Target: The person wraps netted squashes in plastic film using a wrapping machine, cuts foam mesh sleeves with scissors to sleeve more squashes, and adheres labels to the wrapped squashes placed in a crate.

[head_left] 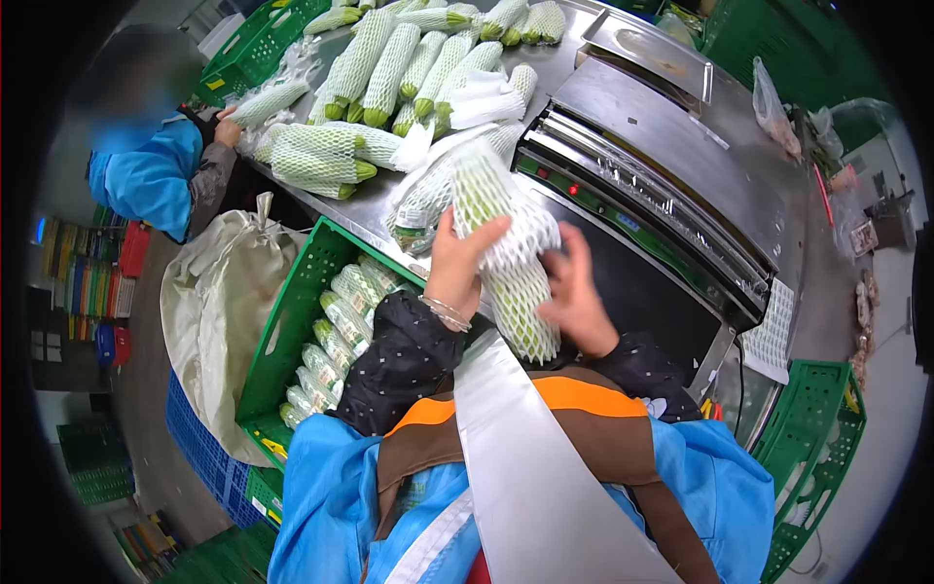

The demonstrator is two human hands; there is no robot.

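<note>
A light green zucchini in white foam netting is held between my two hands, in front of my chest. My left hand grips it from the left, the thumb across the netting. On the other side, the curled fingers of my right hand hold the foam net sleeve, which bunches around the middle. Just beyond my left hand lies a clear-wrapped, labelled pack. Which layers of netting belong to one zucchini, I cannot tell.
Netted zucchinis pile up on the steel table. A wrapping machine with a red light stands right. Wrapped packs fill the green crate at left. A co-worker's hand touches a netted zucchini. A pale grey strip crosses my chest.
</note>
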